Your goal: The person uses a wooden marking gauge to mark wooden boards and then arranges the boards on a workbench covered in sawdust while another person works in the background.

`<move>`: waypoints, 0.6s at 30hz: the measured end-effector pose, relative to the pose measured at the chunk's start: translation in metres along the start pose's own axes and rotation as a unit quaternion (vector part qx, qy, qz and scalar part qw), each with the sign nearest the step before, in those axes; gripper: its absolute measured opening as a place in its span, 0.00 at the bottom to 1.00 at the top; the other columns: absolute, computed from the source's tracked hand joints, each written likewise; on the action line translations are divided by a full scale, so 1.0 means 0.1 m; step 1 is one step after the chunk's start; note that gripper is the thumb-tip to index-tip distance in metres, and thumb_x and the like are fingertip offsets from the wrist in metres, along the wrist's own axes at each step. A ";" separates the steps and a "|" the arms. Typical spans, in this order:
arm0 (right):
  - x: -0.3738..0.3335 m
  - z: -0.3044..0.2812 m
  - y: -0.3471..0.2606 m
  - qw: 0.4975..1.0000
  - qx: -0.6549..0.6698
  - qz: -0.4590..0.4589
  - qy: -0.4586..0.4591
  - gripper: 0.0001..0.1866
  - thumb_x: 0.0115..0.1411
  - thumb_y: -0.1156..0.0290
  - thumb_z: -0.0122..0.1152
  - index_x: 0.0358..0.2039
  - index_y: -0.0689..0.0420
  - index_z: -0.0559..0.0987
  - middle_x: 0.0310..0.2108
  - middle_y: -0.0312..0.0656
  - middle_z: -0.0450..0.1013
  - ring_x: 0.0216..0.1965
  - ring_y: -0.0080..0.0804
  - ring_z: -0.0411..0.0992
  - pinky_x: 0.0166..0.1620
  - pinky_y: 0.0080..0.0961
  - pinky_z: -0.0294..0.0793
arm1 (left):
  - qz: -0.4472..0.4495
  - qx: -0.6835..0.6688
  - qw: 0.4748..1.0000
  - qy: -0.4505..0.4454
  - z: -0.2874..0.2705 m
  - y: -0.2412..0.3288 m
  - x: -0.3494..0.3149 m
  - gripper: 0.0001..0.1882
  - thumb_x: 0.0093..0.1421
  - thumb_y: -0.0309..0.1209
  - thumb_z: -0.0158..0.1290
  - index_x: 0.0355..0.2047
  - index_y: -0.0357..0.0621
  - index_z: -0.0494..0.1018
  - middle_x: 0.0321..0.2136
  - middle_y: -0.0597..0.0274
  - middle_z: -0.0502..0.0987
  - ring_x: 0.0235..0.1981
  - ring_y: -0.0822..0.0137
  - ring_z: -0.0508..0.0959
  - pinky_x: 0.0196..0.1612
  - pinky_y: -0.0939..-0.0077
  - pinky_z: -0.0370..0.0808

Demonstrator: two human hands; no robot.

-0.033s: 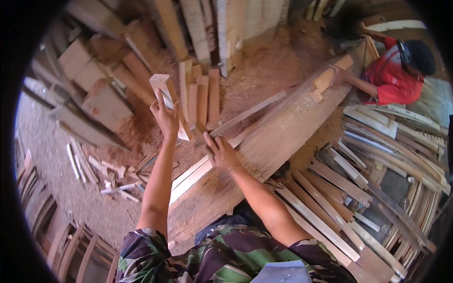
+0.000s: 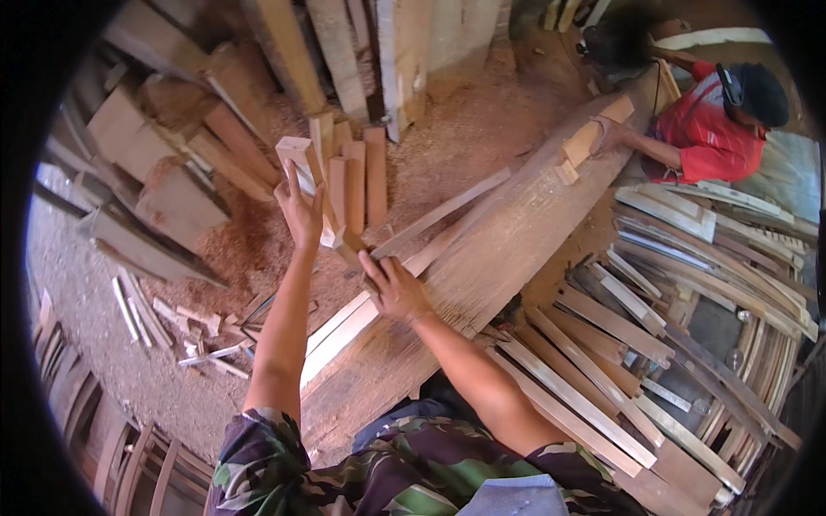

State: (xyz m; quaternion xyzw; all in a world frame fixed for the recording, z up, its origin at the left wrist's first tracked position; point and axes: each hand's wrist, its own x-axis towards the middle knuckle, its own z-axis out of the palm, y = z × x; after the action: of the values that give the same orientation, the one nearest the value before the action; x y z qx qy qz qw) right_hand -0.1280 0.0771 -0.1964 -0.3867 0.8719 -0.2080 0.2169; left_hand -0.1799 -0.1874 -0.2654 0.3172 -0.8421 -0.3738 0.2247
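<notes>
My left hand (image 2: 301, 215) grips a short squared length of timber (image 2: 297, 151), index finger stretched along its pale face. The timber stands nearly upright in front of me, its end grain facing up. Close to the timber's lower end is a small brown wooden block (image 2: 348, 246), at the fingertips of my right hand (image 2: 397, 291). The right fingers are partly curled against that block; how far they wrap around it is hidden. Under my right hand runs a wide plank bench (image 2: 499, 258), with pale wooden strips (image 2: 340, 331) along its left edge.
A thin wooden strip (image 2: 447, 209) slants beyond my right hand. Several short timbers (image 2: 354, 181) stand on the sawdust-covered floor. At the bench's far end a person in red (image 2: 710, 142) handles a wooden piece (image 2: 583, 144). Stacked slats (image 2: 594, 378) lie on the right, offcuts (image 2: 194, 331) on the left.
The view has shifted slightly. The brown block by my right hand and the timber's lower end are closer together. Both hands keep nearly the same hold.
</notes>
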 end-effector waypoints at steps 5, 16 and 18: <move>-0.02 -0.07 -0.09 0.999 0.023 -0.015 0.025 0.53 0.63 0.65 0.65 0.82 0.46 0.46 0.63 0.59 0.65 0.60 0.65 0.69 0.60 0.52 0.80 | -0.024 0.026 0.996 -0.087 1.04 -0.40 0.36 0.56 0.63 0.35 0.69 0.83 0.70 0.45 0.52 0.35 0.68 0.48 0.36 0.73 0.55 0.47 0.73; 0.07 -0.04 -0.08 0.999 -0.008 0.000 -0.035 0.60 0.52 0.68 0.75 0.82 0.47 0.50 0.64 0.57 0.67 0.60 0.63 0.71 0.59 0.49 0.80 | -0.016 0.130 0.986 -0.105 1.50 -1.35 0.60 0.46 0.67 0.42 0.64 0.81 0.65 0.52 0.55 0.36 0.72 0.58 0.35 0.73 0.61 0.41 0.74; -0.03 -0.02 0.01 0.998 -0.007 0.038 -0.040 0.61 0.49 0.68 0.77 0.81 0.48 0.53 0.63 0.58 0.67 0.60 0.64 0.71 0.60 0.50 0.79 | 0.035 0.140 0.988 -0.055 1.29 -1.53 0.69 0.45 0.67 0.41 0.64 0.80 0.61 0.56 0.55 0.36 0.73 0.58 0.36 0.74 0.62 0.42 0.72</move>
State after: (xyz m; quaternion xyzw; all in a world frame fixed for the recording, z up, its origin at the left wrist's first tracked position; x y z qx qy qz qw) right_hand -0.1274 0.0800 -0.1946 -0.3632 0.8780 -0.1776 0.2562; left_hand -0.2513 -0.2529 -0.4533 0.2947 -0.9079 -0.2606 0.1444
